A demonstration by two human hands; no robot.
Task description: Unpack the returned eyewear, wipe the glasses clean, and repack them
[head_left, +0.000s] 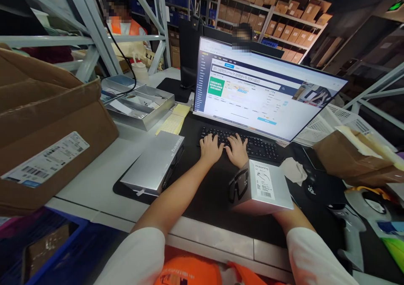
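Note:
My left hand (210, 148) and my right hand (236, 150) rest side by side on a black keyboard (259, 147), fingers spread over the keys, holding nothing. Behind the keyboard stands a wide monitor (265, 93) with a form page on it. A small white box (263, 187) printed with glasses lies over my right forearm, hiding part of it. A flat silver box (154, 163) lies on the black desk mat (205, 196), left of my left arm.
A big brown carton (47, 129) with a barcode label fills the left. Silver open trays (139, 104) and yellow label sheets (175, 119) lie behind. A handheld scanner (345, 230), brown paper bag (350, 157) and white basket (334, 121) sit right. Two people are behind the shelving.

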